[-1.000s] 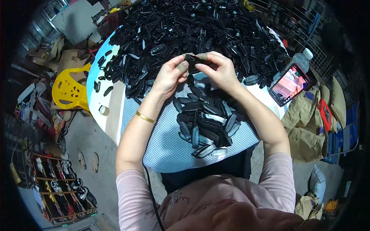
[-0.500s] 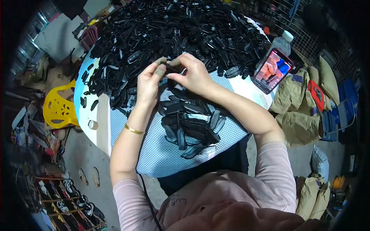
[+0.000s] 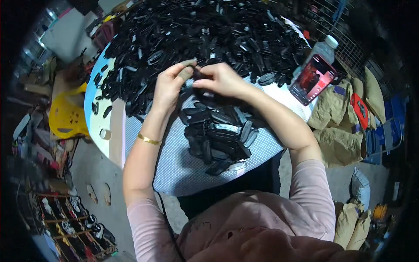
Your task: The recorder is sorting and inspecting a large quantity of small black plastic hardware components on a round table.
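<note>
My left hand (image 3: 167, 87) and my right hand (image 3: 224, 81) meet over the table (image 3: 170, 174), at the near edge of a large heap of small black plastic parts (image 3: 187, 32). Both hands are closed, fingertips pinched together around a small black part, mostly hidden by the fingers. Wrappings cover some fingertips of the left hand, and a gold bracelet (image 3: 149, 139) circles that wrist. Between my forearms lies a smaller pile of longer black and grey parts (image 3: 218, 135), touched by neither hand.
A lit phone (image 3: 312, 81) leans against a clear bottle (image 3: 323, 51) at the table's right. Near the left rim sits a small pale roll (image 3: 105, 134). Beyond stand a yellow chair (image 3: 67, 115), brown sacks (image 3: 336, 144) and a shoe rack (image 3: 74, 227); slippers (image 3: 108, 194) lie on the floor.
My fingertips have shifted slightly and stay pinched together. The view has moved a little, and the phone's screen shows a different picture.
</note>
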The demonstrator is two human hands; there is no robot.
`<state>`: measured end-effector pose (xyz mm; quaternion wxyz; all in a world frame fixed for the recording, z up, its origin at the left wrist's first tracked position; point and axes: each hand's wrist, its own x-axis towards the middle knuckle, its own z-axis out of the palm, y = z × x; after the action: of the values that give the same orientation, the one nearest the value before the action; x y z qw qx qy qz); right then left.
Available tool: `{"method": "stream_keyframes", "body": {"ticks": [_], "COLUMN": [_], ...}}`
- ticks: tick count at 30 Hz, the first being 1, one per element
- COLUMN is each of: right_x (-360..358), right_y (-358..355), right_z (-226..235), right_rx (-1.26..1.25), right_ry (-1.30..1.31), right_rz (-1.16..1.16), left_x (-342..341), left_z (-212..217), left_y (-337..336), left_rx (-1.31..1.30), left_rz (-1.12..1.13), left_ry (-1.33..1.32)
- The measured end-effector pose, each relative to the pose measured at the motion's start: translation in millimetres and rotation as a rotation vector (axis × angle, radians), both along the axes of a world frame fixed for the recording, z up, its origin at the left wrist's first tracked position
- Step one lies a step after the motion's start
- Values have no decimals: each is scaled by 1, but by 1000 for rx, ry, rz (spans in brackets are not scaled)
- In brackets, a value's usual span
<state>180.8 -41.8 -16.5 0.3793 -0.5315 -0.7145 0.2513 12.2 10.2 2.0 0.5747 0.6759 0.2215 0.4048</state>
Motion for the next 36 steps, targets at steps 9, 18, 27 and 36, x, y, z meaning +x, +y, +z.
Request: {"method": "stream_keyframes", "body": {"ticks": [9, 18, 27, 36], "right_x": [54, 3, 8, 67], "right_y": [10, 16, 11, 56], "right_z": [-2, -15, -13, 26], "right_rx": [21, 359, 263, 677], "right_ry": [104, -467, -398, -428], "right_rz": [-178, 263, 156, -537], "left_x": [-49, -72, -26, -26], "left_z": [43, 21, -31, -28], "left_y": [-33, -28, 4, 0], "left_rx": [250, 270, 1017, 1036], "left_rz": [-90, -2, 405, 363], "left_ry": [685, 683, 1160, 698]}}
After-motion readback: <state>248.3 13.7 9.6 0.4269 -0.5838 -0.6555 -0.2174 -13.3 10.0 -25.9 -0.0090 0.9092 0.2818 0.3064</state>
